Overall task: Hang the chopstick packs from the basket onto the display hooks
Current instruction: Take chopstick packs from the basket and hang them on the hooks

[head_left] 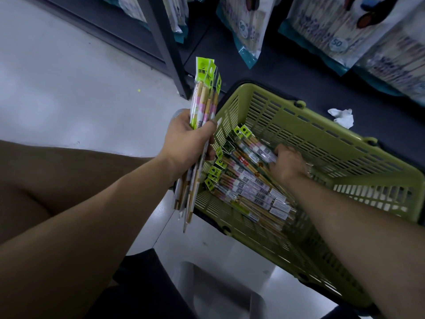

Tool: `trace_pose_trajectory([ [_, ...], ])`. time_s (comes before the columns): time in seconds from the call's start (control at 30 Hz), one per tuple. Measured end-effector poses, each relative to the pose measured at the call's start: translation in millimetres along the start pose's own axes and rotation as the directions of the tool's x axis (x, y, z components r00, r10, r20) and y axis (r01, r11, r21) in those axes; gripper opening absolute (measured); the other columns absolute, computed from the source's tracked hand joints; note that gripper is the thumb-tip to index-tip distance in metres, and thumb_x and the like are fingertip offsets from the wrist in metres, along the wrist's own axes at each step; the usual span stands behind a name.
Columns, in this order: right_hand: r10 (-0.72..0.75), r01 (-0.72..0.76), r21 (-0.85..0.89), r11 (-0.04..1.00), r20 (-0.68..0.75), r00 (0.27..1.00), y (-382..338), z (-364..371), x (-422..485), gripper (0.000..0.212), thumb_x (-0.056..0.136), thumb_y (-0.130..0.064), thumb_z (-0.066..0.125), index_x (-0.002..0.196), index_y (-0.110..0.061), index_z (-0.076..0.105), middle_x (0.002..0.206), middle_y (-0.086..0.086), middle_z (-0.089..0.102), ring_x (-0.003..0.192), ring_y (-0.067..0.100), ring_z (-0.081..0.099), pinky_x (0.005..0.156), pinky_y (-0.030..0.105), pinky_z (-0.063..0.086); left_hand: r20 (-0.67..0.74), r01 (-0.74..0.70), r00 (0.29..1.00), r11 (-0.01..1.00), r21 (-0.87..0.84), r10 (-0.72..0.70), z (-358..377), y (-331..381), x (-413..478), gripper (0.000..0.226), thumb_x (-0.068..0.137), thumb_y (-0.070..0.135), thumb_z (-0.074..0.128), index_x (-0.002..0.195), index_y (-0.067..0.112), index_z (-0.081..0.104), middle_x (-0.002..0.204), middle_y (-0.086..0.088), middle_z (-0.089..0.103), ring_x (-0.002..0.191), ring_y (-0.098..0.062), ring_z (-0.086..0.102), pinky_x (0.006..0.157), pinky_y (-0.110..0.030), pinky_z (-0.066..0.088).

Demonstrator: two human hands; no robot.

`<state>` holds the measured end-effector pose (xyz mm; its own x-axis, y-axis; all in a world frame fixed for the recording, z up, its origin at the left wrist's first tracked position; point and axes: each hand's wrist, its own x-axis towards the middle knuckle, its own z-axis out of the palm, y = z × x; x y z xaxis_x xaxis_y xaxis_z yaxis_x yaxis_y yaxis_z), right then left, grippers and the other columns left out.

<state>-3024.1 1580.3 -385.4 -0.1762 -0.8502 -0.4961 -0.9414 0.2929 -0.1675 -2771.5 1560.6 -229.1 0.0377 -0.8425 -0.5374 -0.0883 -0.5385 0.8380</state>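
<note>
Gathering is the step in hand: the left hand (188,143) is clamped round a bundle of chopstick packs (204,97), held upright with the green header cards at the top, just left of the basket (322,125). The right hand (288,165) is down inside the basket, fingers curled onto the far end of the loose packs (248,187) lying on its floor. Whether they have closed on one I cannot tell.

To do it well, I would lift one pack at a time by its header end. The film looks slick and the packs overlap, so a grab at the middle may drag neighbours along. Feed each into the bundle with the header the same way up, holes lined together, so that hanging later goes quickly. The left grip sits mid-length and the lower ends are splaying, so tighten it before adding more.

No display hooks show. Large bags (248,26) hang at the far side, above the basket.
</note>
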Motion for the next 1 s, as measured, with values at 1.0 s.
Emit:
trace_pose_trajectory([
  [1.0, -0.158, 0.154, 0.786, 0.599, -0.073, 0.985, -61, -131, -119, 0.006, 0.089, -0.032, 0.078, 0.093, -0.027, 0.075, 0.085, -0.011, 0.077, 0.079, 0.007, 0.072, 0.07, 0.023, 0.056, 0.287, 0.169, 0.952, 0.964, -0.207, -0.106, 48, 25, -33, 0.036, 0.09, 0.014, 0.079, 0.122, 0.003, 0.067, 0.103, -0.017, 0.078, 0.091, -0.033, 0.076, 0.08, -0.045, 0.064],
])
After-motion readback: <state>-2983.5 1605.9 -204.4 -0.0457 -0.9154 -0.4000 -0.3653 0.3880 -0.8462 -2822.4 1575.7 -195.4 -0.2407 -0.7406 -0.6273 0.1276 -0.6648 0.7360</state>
